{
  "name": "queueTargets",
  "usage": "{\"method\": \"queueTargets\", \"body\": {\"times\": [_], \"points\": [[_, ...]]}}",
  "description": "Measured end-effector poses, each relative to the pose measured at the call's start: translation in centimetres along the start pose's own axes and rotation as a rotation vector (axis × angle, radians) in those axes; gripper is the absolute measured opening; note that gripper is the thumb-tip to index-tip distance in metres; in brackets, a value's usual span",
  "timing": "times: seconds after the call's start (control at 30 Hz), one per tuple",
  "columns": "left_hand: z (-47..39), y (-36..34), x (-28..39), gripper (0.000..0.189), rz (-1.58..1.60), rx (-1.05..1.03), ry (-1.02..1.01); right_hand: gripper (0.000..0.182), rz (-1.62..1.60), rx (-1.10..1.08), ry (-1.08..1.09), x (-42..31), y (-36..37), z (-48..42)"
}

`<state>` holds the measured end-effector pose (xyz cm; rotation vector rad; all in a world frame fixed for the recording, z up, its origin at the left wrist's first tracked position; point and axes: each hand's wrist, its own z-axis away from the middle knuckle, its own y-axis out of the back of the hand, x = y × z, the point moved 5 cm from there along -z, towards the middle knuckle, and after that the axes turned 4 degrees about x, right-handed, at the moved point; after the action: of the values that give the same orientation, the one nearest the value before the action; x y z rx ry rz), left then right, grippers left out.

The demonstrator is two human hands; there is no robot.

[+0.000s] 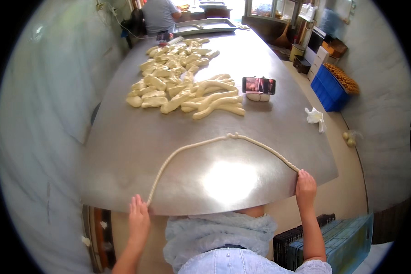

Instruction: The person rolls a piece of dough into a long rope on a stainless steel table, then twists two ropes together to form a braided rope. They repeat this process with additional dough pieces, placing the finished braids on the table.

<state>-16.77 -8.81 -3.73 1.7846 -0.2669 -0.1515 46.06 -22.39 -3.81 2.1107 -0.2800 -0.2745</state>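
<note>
A long, thin twisted dough rope arcs across the metal tabletop, with a small loop or knot at its far middle. Its left end meets my left hand at the table's near edge, and the fingers cover that end. On the other side my right hand covers the rope's right end at the table edge. Both palms hide how the ends are held. Beyond the rope lie several thick rolled dough strips and a pile of cut dough pieces.
A smartphone leans on a white stand on the steel table. Crumpled white plastic lies near the right edge. A large metal tray is at the far end, near a person. Blue crates stand on the floor at right.
</note>
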Motion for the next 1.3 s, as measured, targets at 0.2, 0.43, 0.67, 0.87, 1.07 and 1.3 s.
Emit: {"method": "queueTargets", "body": {"times": [0.2,0.43,0.67,0.87,1.07,1.3], "points": [[-11.4,6.2,-4.0,0.037,0.326,-0.03,0.504,0.036,-0.125,0.007,-0.027,3.9,-1.5,-2.9],[-6.3,-1.2,-6.2,0.04,0.097,0.32,0.245,0.05,0.041,-0.098,-0.074,1.7,-0.9,4.0],[-13.6,-2.5,-12.4,0.027,-0.01,0.278,0.373,0.047,0.397,0.072,-0.436,12.4,-4.5,-7.4],[0.5,0.3,-1.4,0.05,-0.266,0.02,-0.001,0.039,0.071,-0.092,-0.148,6.2,-1.8,0.4],[-6.0,3.5,-9.1,0.028,0.307,0.025,0.182,0.04,-0.073,-0.091,0.049,6.7,0.7,-1.3],[-6.9,-0.5,-7.5,0.022,-0.082,0.609,0.138,0.041,0.132,-0.197,0.053,10.0,-0.8,5.0]]}}
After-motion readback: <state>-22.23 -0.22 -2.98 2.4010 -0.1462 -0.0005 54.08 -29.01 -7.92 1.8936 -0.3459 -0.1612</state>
